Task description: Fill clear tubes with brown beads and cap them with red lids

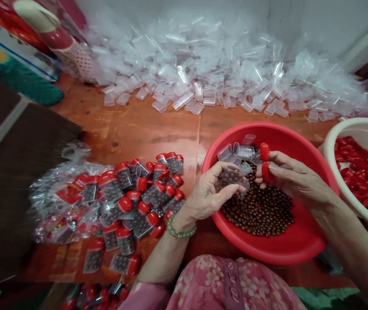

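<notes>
My left hand [205, 193] is closed round a small clear plastic container [231, 177] with dark balls in it, tilted over the red basin [287, 254]. In my right hand [295, 176] are two red caps, an upper cap [264, 151] at the fingertips and a lower cap [267, 172] between fingers and thumb. The caps are apart from the container, a short way to its right. Below both hands, shiny brown balls [261, 217] are heaped in the basin. Several clear containers without caps [244, 151] lie at the basin's far left side.
Filled, red-capped containers [138, 193] are piled on the wooden surface [145, 125] at left, beside crumpled clear plastic bags [54, 193]. A big heap of clear containers [203, 73] lies along the wall. At right, a white tub [332, 137] holds red caps [365, 181].
</notes>
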